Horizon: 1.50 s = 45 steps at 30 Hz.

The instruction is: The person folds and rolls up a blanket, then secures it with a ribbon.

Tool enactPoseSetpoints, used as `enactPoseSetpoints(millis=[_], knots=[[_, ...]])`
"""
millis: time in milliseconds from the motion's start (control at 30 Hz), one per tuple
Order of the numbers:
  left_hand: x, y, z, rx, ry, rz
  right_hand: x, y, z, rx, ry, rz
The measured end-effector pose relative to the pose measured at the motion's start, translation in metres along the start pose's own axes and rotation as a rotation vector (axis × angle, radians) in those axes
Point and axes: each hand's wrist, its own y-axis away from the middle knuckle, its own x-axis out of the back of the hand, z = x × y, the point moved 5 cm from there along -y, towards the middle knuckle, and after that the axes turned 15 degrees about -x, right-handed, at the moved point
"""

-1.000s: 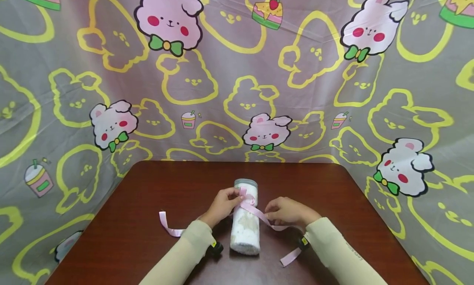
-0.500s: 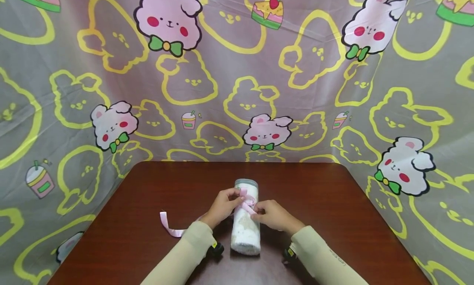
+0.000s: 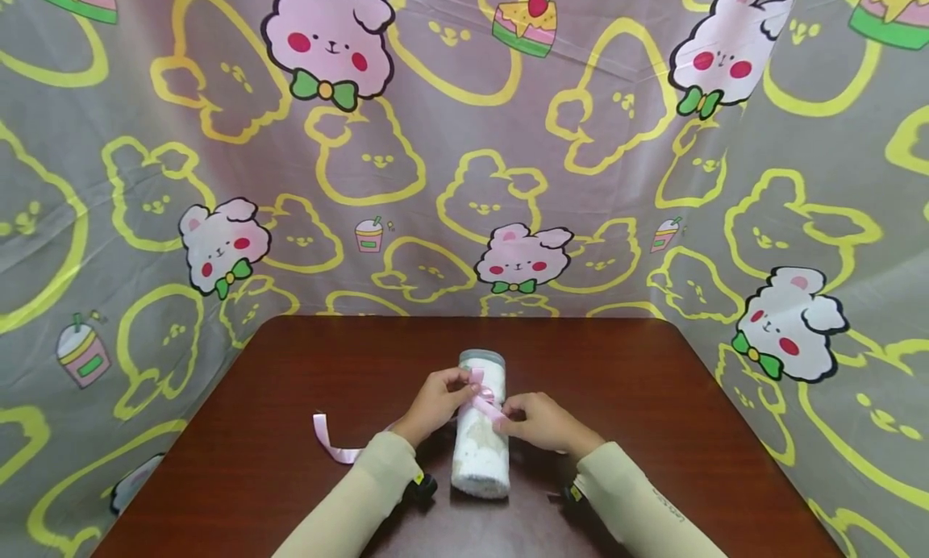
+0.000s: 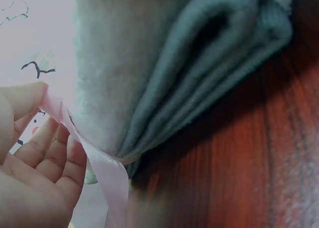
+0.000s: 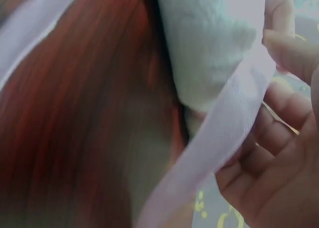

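A rolled white towel (image 3: 481, 468) with tan patches and a grey end lies lengthwise on the table, cinched around its upper part by a pink ribbon (image 3: 488, 410). My left hand (image 3: 438, 399) pinches the ribbon between thumb and forefinger beside the knot, at the towel's left side. On the other side, my right hand (image 3: 543, 425) holds a stretch of the same ribbon between thumb and fingers. In the left wrist view the towel's folded layers (image 4: 199, 63) show up close. The right wrist view has the ribbon (image 5: 219, 123) running down from the right fingertips.
One loose ribbon tail (image 3: 332, 447) lies curled on the dark red-brown table (image 3: 327, 364), left of the towel. A curtain (image 3: 435, 179) printed with cartoon bunnies hangs behind and along both sides of the table.
My right hand has come left to the towel and taken the ribbon close to the knot. The ribbon tail at the right has gone from view. My left hand stays in place.
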Motion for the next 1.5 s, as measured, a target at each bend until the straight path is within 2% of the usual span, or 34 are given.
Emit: enactPoseSetpoints(millis=[100, 233, 500, 633, 833, 1033, 1133, 1267, 1333, 1500], knots=[[-0.001, -0.002, 0.001, -0.004, -0.015, -0.007, 0.000, -0.004, -0.006, 0.012, -0.018, 0.068], [-0.002, -0.004, 0.002, -0.015, -0.027, -0.005, 0.000, -0.010, -0.014, 0.028, 0.012, 0.141], [-0.004, -0.003, 0.003, -0.020, -0.030, -0.016, 0.003, -0.021, -0.018, -0.006, 0.072, 0.288], [-0.005, -0.004, 0.005, -0.028, -0.027, -0.014, 0.004, -0.025, -0.018, -0.031, 0.066, 0.347], [-0.006, -0.005, 0.006, -0.082, 0.014, -0.026, 0.004, -0.030, -0.021, -0.067, 0.045, 0.358], [-0.006, -0.005, 0.007, -0.097, 0.035, -0.064, 0.002, -0.035, -0.026, -0.064, 0.155, 0.398], [-0.006, -0.004, 0.022, -0.107, 0.028, -0.075, -0.001, -0.037, -0.025, -0.102, 0.192, 0.401], [-0.004, -0.003, 0.041, -0.126, 0.020, -0.053, -0.004, -0.039, -0.024, -0.142, 0.203, 0.411], [-0.004, -0.003, 0.037, -0.143, 0.008, -0.032, -0.004, -0.039, -0.024, -0.143, 0.195, 0.414], [-0.003, -0.004, 0.011, -0.125, -0.029, 0.030, -0.006, -0.039, -0.020, -0.138, 0.145, 0.418]])
